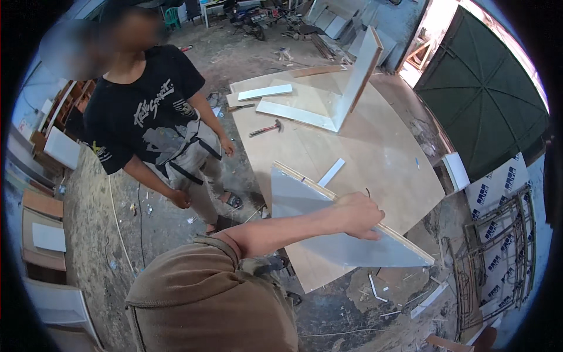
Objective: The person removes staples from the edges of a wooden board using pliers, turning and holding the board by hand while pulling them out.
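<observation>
From the lower left my left arm, in a brown sleeve, stretches over a grey-faced panel (pixel 311 208) with a pale wooden edge. My left hand (pixel 356 212) is closed over that upper edge, its fingers bent down onto the grey face. The panel stands tilted on a large plywood sheet (pixel 387 170). A small, thin dark piece sticks up just beyond the hand; I cannot make out what it is. A short white strip (pixel 332 172) lies behind the panel. Farther back are a claw hammer (pixel 267 128) and an L-shaped white frame (pixel 355 79) with one leg upright. My right hand is out of view.
Another person (pixel 158 117) in a dark T-shirt stands at the left, both arms hanging down. White offcuts (pixel 428 300) litter the floor at the lower right, near a metal frame (pixel 495 258). A green metal door (pixel 484 88) is at the far right. Cables run across the left floor.
</observation>
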A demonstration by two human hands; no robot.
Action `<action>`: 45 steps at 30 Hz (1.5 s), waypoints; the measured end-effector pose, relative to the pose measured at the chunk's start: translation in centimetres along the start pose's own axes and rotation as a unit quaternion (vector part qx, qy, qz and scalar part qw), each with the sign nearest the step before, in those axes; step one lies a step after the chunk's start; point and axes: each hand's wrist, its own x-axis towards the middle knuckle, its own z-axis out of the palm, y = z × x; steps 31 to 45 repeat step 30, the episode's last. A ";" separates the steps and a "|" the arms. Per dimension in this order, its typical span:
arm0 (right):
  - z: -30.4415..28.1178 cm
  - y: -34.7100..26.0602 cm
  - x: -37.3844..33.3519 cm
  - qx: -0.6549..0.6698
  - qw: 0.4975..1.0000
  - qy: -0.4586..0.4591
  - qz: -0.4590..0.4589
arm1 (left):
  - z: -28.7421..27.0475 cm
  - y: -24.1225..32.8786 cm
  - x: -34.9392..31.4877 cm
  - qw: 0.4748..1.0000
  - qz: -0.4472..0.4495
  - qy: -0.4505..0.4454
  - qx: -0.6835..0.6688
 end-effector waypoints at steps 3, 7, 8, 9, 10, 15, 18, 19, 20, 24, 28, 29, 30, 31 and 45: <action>-0.4 0.1 0.8 -0.008 1.000 -0.008 -0.004 | 0.1 0.8 -1.2 1.000 -0.019 -0.018 0.007; -1.2 1.1 0.2 0.003 1.000 -0.007 -0.010 | 1.1 2.6 -1.7 0.999 -0.012 -0.023 0.020; -1.0 1.5 0.8 -0.010 0.999 -0.029 -0.019 | 1.0 2.6 -3.1 0.999 -0.037 -0.023 0.028; -1.0 2.4 0.7 -0.002 0.999 -0.028 -0.020 | 1.2 3.0 -3.3 0.999 -0.034 -0.021 0.031; -1.1 3.6 0.4 0.005 0.999 -0.029 -0.019 | 1.6 3.4 -3.6 0.999 -0.032 -0.003 0.033; -2.9 10.3 -1.5 0.046 0.998 -0.029 -0.016 | 2.3 7.4 -5.7 0.987 -0.152 -0.029 0.052; -3.7 15.4 -1.4 0.096 0.995 -0.019 -0.012 | 3.2 8.9 -8.1 0.983 -0.174 0.026 0.052; -4.6 17.3 -1.2 0.126 0.992 -0.006 -0.008 | 3.1 9.5 -8.0 0.978 -0.200 0.006 0.055; -5.3 19.1 -1.2 0.157 0.988 0.004 -0.002 | 2.3 10.7 -7.5 0.972 -0.229 -0.013 0.060; -10.8 22.8 -3.1 0.339 0.938 -0.049 0.062 | 1.5 7.3 -5.8 0.959 -0.277 0.009 0.051; -15.1 26.3 -4.0 0.083 0.993 0.063 0.059 | 1.1 6.0 -2.9 0.960 -0.254 0.025 0.112; -15.6 26.0 -3.9 0.017 0.995 0.086 0.049 | 1.1 5.6 -4.2 0.962 -0.240 0.039 0.123; -15.9 25.5 -3.1 0.019 0.995 0.088 0.042 | 1.1 5.8 -4.9 0.965 -0.223 0.054 0.131; -15.9 25.5 -3.1 0.019 0.995 0.088 0.042 | 1.1 5.8 -4.9 0.965 -0.223 0.054 0.131; -15.9 25.5 -3.1 0.019 0.995 0.088 0.042 | 1.1 5.8 -4.9 0.965 -0.223 0.054 0.131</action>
